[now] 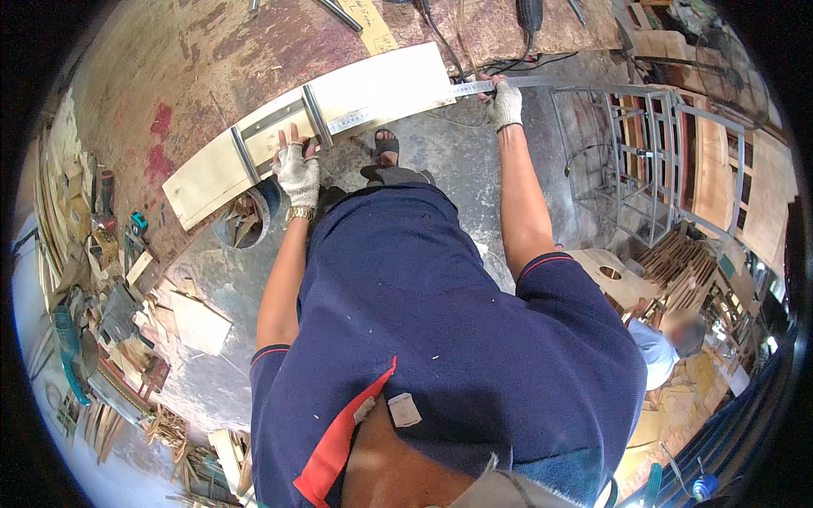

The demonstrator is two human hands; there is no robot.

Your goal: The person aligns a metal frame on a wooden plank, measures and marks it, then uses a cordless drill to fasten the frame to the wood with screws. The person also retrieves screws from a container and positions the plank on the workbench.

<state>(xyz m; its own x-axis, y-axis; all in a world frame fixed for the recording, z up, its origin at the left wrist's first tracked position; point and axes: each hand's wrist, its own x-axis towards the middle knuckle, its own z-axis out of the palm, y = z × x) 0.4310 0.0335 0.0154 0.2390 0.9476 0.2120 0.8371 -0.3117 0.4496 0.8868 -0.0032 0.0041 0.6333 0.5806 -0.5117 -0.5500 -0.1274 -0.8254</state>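
Scuffed bench, red-stained. Long pale wooden board, overhanging the bench edge; two shiny metal bars across it. Left hand, knit-gloved, grip spread at the board's edge. Flat metal ruler. Right hand, knit-gloved, grip pinching the ruler.

Dark handwriting is borne by a yellow strip that is laid on the worktable, at the upper edge of the view; it is too small to be made out in full. Fine scale marks are carried by a metal rule held at the right hand. Similar marks are seen on a graduated strip over the pale board; the figures are blurred.
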